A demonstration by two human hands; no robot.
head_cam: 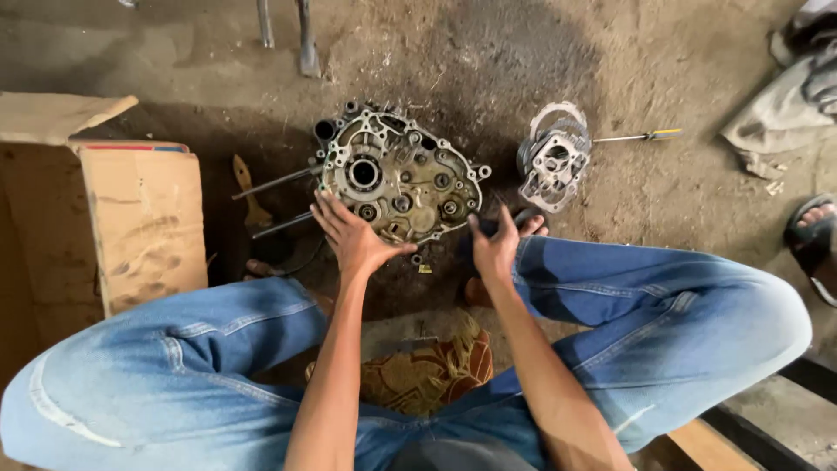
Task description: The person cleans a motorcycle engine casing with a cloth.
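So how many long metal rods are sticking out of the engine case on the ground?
2. The upper rod and the lower rod both jut from the engine case toward the cardboard box. Others may be hidden underneath.

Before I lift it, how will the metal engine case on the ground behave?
The engine case is probably heavy and stiff: it looks like thick cast metal. It may be slippery, since the ground under it is dark-stained. Its long studs could catch. Both hands, left and right, are close.

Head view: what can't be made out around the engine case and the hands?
- Engine case: near edge hidden behind left hand.
- Right hand: palm faces away, so its grip is unreadable.
- Sandalled foot: cut off by the right edge.
- Small bits on floor: too small.
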